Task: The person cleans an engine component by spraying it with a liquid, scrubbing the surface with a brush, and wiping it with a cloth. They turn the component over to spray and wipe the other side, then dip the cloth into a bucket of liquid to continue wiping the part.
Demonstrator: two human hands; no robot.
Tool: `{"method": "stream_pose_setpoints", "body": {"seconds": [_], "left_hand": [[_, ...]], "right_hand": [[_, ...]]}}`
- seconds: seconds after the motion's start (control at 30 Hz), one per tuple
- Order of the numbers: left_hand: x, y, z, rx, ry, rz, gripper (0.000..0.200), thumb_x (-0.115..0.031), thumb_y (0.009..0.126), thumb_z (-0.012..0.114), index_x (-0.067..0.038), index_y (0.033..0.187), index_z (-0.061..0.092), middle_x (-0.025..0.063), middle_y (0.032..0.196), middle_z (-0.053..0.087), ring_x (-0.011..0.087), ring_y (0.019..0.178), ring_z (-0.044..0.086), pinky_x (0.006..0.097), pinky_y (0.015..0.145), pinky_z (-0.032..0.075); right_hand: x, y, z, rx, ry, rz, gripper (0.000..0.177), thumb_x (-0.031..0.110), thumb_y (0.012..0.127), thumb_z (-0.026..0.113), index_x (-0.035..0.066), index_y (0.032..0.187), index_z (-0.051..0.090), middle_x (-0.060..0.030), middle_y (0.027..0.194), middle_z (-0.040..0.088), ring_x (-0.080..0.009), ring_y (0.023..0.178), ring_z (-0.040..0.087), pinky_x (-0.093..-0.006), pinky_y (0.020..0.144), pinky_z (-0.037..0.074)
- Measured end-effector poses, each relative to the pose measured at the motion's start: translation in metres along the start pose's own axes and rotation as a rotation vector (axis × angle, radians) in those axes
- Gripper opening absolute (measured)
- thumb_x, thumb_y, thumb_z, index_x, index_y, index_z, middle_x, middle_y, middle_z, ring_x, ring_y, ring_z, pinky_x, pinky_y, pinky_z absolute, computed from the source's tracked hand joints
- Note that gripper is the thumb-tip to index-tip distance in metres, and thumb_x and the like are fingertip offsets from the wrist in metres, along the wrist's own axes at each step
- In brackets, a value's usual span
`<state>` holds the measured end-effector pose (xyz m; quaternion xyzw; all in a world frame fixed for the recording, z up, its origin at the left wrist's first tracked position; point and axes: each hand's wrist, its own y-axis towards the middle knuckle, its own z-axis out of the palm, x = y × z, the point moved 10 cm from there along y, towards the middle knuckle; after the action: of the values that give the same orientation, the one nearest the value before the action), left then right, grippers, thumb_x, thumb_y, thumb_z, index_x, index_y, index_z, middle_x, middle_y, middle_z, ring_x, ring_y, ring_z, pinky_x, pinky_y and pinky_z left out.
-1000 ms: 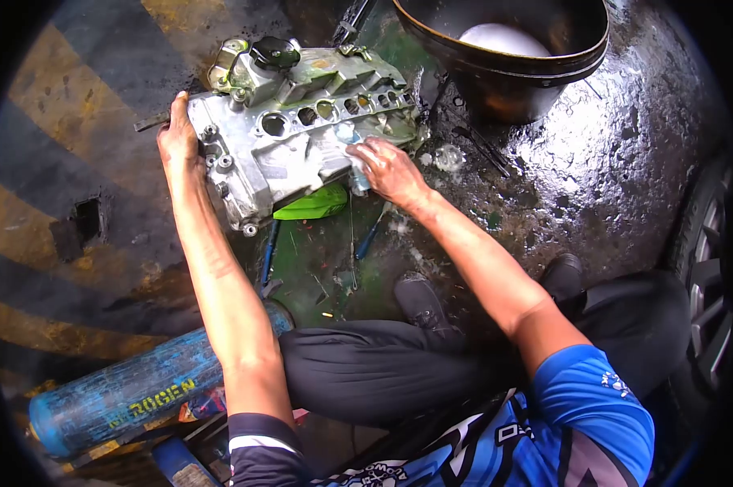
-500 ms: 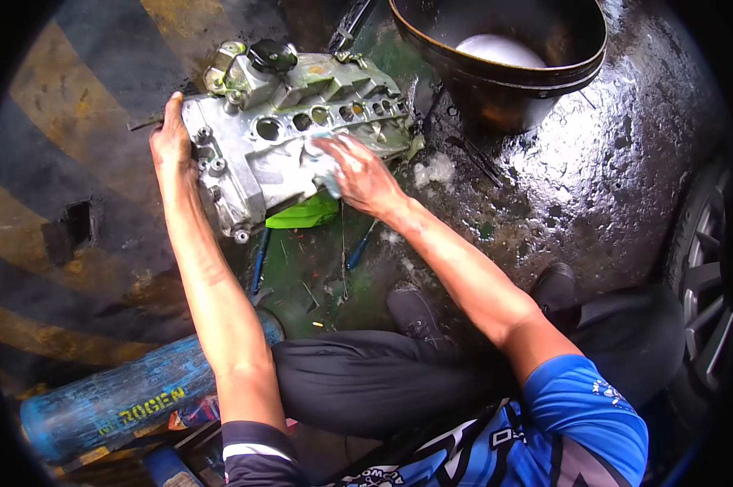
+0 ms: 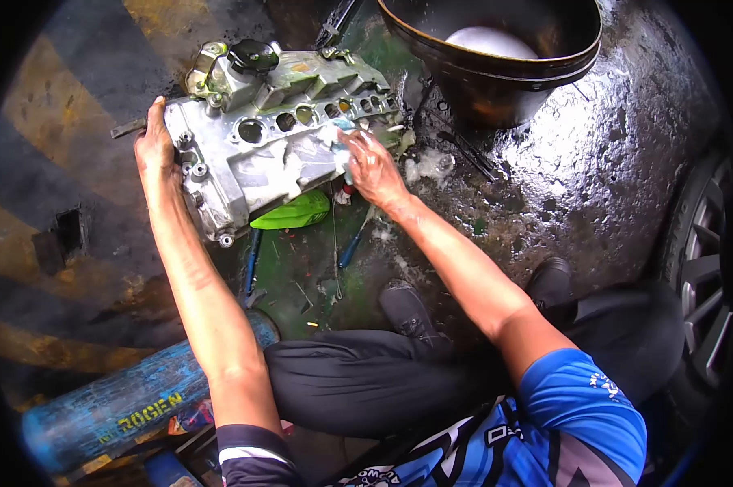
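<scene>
A silver metal engine valve cover (image 3: pixel 261 174), with a black oil filler cap (image 3: pixel 252 55) and a row of round holes, is tilted above the floor in front of me. White suds lie on its near face. My left hand (image 3: pixel 157 146) is wrapped round its left end, with the thumb up at the edge. My right hand (image 3: pixel 374 172) presses a pale blue cloth or sponge (image 3: pixel 344 125) against the cover, below the smaller holes. Most of this wad is hidden by the fingers. Under the cover's near edge shows a bright green object (image 3: pixel 291 212).
A dark bucket (image 3: pixel 496 79) with whitish contents stands at the back right. Blue-handled tools (image 3: pixel 351 250) lie on the wet floor near my shoe (image 3: pixel 408 311). A blue cylinder (image 3: pixel 131 398) lies at the lower left; a car wheel (image 3: pixel 703 276) is at the right.
The valve cover and my left hand have shifted slightly left. My right hand has slid the blue wad rightward along the cover, toward the smaller holes.
</scene>
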<state>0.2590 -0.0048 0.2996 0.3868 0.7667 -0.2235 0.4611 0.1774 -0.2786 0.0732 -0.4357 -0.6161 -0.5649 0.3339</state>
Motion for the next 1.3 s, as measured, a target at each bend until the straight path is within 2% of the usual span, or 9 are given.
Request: {"method": "stream_pose_setpoints", "body": {"seconds": [0.1,0.23,0.37,0.53,0.67,0.7,0.83,1.0,1.3], "left_hand": [[0.001,0.005,-0.001,-0.009,-0.032,0.059,0.057,-0.043,0.083,0.075,0.010,0.101,0.064,0.0096,0.089,0.070,0.0190,0.074,0.068,0.0328,0.065,0.055],[0.001,-0.003,0.003,-0.002,-0.037,-0.005,0.059,-0.045,0.081,0.076,0.009,0.101,0.065,0.0100,0.089,0.070,0.0194,0.073,0.068,0.0323,0.065,0.055],[0.004,-0.002,0.002,-0.001,-0.026,-0.015,0.059,-0.046,0.080,0.077,0.008,0.101,0.065,0.0104,0.090,0.069,0.0191,0.076,0.068,0.0332,0.068,0.055],[0.000,0.000,0.005,0.043,-0.066,0.060,0.058,-0.045,0.081,0.077,0.008,0.102,0.065,0.0101,0.092,0.069,0.0191,0.077,0.067,0.0335,0.070,0.055],[0.003,-0.003,0.000,-0.013,-0.011,-0.026,0.060,-0.045,0.081,0.076,0.008,0.106,0.065,0.0108,0.095,0.069,0.0193,0.078,0.067,0.0335,0.070,0.055],[0.003,-0.003,-0.001,-0.017,-0.014,-0.017,0.060,-0.046,0.081,0.076,0.008,0.105,0.065,0.0112,0.095,0.069,0.0196,0.079,0.068,0.0334,0.069,0.055],[0.007,0.004,-0.002,0.009,-0.016,0.025,0.060,-0.046,0.081,0.076,0.009,0.104,0.065,0.0116,0.094,0.069,0.0205,0.077,0.068,0.0342,0.068,0.056],[0.008,0.004,-0.002,0.006,-0.021,-0.005,0.060,-0.045,0.082,0.075,0.010,0.105,0.065,0.0124,0.095,0.069,0.0208,0.077,0.068,0.0349,0.068,0.056],[0.002,-0.003,0.003,0.034,-0.014,0.004,0.058,-0.046,0.081,0.076,0.007,0.101,0.066,0.0105,0.091,0.070,0.0189,0.074,0.068,0.0332,0.068,0.055]], "right_hand": [[-0.019,0.002,-0.012,-0.100,-0.231,-0.217,0.021,0.014,0.094,0.055,0.002,0.111,0.059,-0.0094,0.080,0.059,-0.0229,0.070,0.059,-0.0347,0.066,0.051],[-0.078,-0.022,0.050,0.114,0.453,0.597,0.032,0.000,0.085,0.048,-0.004,0.115,0.059,-0.0219,0.101,0.064,-0.0364,0.097,0.062,-0.0405,0.094,0.048],[-0.020,-0.003,0.021,0.230,0.075,0.061,0.031,0.002,0.090,0.046,-0.004,0.116,0.060,-0.0213,0.109,0.064,-0.0349,0.104,0.062,-0.0392,0.095,0.048],[-0.062,-0.006,0.014,0.318,0.273,0.439,0.032,0.008,0.088,0.047,-0.004,0.113,0.064,-0.0228,0.120,0.063,-0.0340,0.110,0.061,-0.0382,0.096,0.049],[-0.016,-0.003,0.004,-0.014,0.001,0.021,0.031,0.008,0.089,0.054,-0.003,0.116,0.062,-0.0203,0.112,0.065,-0.0302,0.107,0.062,-0.0369,0.094,0.048],[-0.048,-0.017,0.025,0.106,0.480,0.261,0.029,0.010,0.087,0.056,-0.001,0.112,0.065,-0.0188,0.107,0.066,-0.0304,0.103,0.063,-0.0385,0.093,0.049],[-0.068,-0.024,-0.019,0.059,0.030,0.395,0.026,0.010,0.086,0.057,0.002,0.109,0.067,-0.0163,0.108,0.067,-0.0286,0.105,0.064,-0.0361,0.093,0.051],[-0.024,0.001,0.007,0.029,-0.192,-0.099,0.028,0.000,0.085,0.060,0.007,0.111,0.067,-0.0157,0.109,0.063,-0.0320,0.108,0.060,-0.0368,0.094,0.051],[-0.113,-0.016,-0.044,-0.183,-0.089,0.483,0.053,0.018,0.086,0.065,-0.004,0.131,0.049,-0.0256,0.122,0.056,-0.0405,0.114,0.055,-0.0440,0.100,0.044]]}}
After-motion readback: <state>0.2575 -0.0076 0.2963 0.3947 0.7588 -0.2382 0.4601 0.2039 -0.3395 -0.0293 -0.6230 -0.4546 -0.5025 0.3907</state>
